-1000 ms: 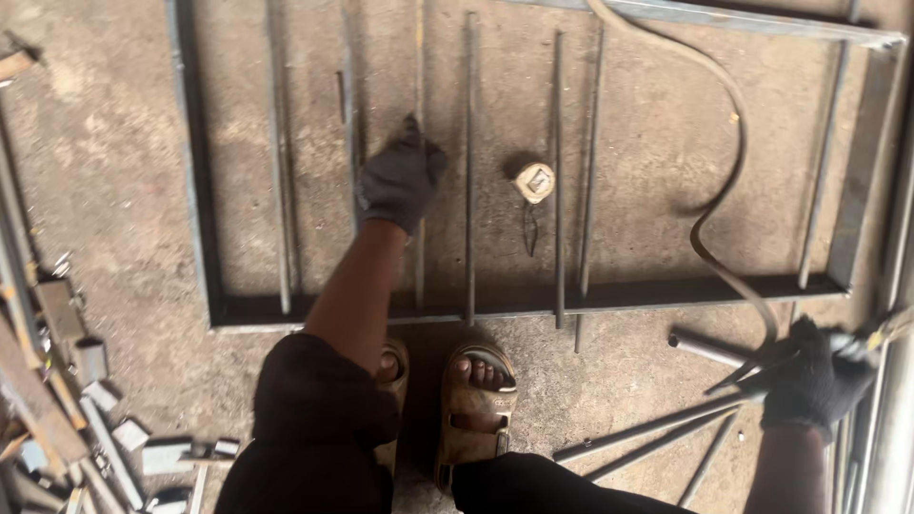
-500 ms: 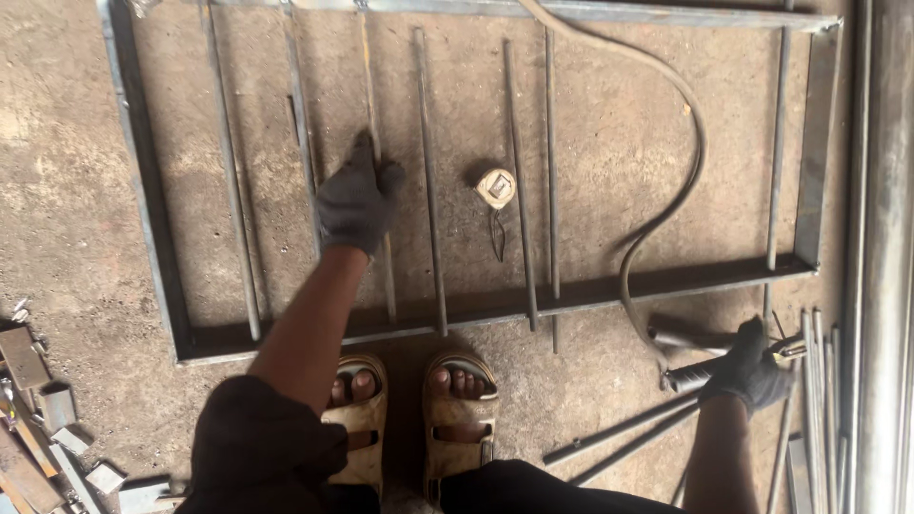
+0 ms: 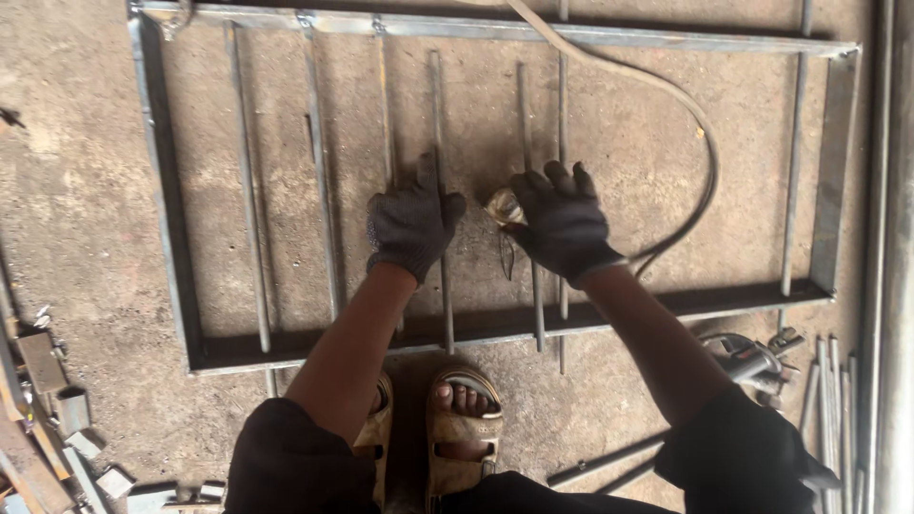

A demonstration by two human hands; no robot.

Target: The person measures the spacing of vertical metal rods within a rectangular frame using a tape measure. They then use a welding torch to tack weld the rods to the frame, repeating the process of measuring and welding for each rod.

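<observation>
Sandalled feet (image 3: 447,428) stand at the near rail of a rectangular grey steel frame (image 3: 171,238) on concrete. The gloved left hand (image 3: 411,226) presses flat on a loose thin rod (image 3: 441,143); the right hand (image 3: 562,221) rests open-fingered beside a small tape measure (image 3: 502,206).

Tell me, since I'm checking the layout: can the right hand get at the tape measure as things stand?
Probably yes. The right hand lies flat on the rods with its thumb side right beside the tape measure, maybe touching it. Nothing lies between them; the left hand rests on another rod, clear of it.
</observation>
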